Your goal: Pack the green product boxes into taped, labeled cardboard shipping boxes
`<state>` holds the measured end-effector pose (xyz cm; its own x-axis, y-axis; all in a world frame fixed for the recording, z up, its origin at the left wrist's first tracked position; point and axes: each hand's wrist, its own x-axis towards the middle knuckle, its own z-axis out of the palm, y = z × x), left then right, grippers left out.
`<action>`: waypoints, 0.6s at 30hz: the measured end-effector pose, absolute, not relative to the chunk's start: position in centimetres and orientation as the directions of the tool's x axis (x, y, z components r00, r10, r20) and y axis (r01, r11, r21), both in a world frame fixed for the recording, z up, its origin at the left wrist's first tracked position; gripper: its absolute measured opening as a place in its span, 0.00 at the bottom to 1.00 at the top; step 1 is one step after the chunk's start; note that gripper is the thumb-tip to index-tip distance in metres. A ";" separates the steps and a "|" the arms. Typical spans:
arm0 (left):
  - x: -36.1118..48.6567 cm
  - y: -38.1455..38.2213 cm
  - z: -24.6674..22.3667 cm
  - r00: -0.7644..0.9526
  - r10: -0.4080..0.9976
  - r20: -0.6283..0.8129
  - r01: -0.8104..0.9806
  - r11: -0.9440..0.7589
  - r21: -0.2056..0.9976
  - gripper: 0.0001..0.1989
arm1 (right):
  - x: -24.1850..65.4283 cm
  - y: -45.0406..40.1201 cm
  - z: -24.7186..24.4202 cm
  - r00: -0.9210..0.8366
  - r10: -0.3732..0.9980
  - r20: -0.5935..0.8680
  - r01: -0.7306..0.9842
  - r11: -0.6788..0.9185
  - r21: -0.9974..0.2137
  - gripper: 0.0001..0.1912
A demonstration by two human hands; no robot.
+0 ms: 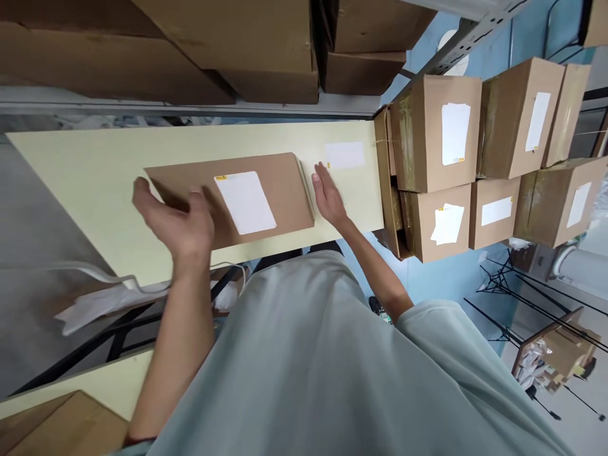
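Note:
A flat brown cardboard box lies on the pale yellow tabletop, with a white label on its top face. At its left end is my left hand, thumb and fingers spread apart; whether it touches the cardboard I cannot tell. My right hand is held just off the box's right end, fingers stretched out flat, holding nothing. Beyond those fingertips, a white paper sheet with a small yellow mark lies on the tabletop.
Labelled cardboard cartons are stacked to the right of the table. Larger brown boxes sit on a shelf across the far side. A white cable runs at the left. Another carton stands at the lower left.

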<state>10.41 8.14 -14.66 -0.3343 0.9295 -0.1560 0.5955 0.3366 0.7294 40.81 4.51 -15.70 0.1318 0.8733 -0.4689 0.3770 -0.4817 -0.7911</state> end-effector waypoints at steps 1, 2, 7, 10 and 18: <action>11.9 7.9 -13.7 -0.325 0.943 -0.071 0.609 0.266 0.747 0.44 | 42.0 5.1 -16.1 0.172 0.883 -0.436 0.428 -0.466 -0.774 0.50; 13.7 7.7 -12.6 -0.277 0.961 -0.026 0.607 0.196 0.770 0.42 | 43.1 5.7 -16.6 0.209 0.888 -0.411 0.480 -0.459 -0.748 0.50; 24.2 6.7 -7.9 0.018 0.998 0.065 0.532 -0.065 0.845 0.27 | 46.0 8.3 -20.1 0.327 0.875 -0.357 0.744 -0.471 -0.474 0.43; 28.3 5.8 -7.2 0.124 0.992 0.037 0.475 -0.092 0.875 0.25 | 45.8 8.5 -21.6 0.326 0.890 -0.320 0.837 -0.429 -0.340 0.31; 29.7 4.1 -8.6 0.208 0.974 -0.095 0.449 -0.009 0.894 0.21 | 45.9 9.2 -20.6 0.308 0.896 -0.319 0.876 -0.398 -0.273 0.17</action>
<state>29.68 4.08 -8.61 0.2077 0.9736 -0.0946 0.4487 -0.0089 0.8937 45.94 9.23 -20.65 0.3078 0.8963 -0.3192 0.8757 -0.3980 -0.2734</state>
